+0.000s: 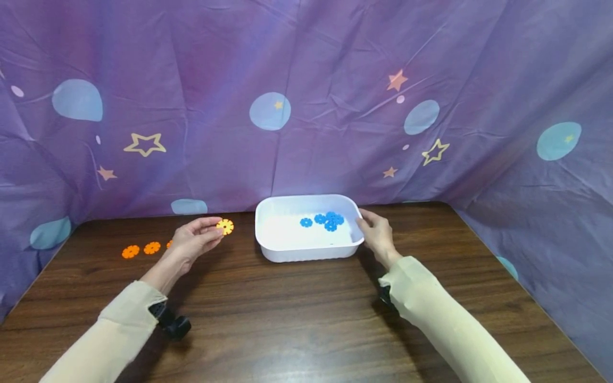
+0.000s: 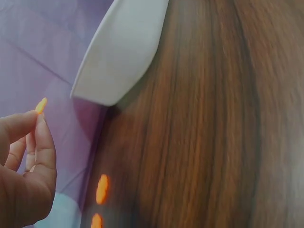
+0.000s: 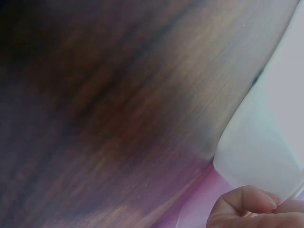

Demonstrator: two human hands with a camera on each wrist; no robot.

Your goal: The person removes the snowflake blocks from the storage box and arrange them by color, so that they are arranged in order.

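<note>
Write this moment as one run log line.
left hand: pinches orange disc | right hand: holds white tray at right end | blue discs: inside tray | other orange discs: on table, left of tray

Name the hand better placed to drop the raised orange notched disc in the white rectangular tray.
Left hand, likely: it pinches the disc left of the tray; the right hand grips the tray's right end.

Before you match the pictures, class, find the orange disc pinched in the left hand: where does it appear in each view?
Head: the held disc is left of centre, at the tips of the left hand.
Left wrist: the held disc is near the left edge, seen almost edge-on.
Right wrist: not in it.
Shared landmark: the white tray, centre in head, upper left in left wrist, right edge in right wrist.
</note>
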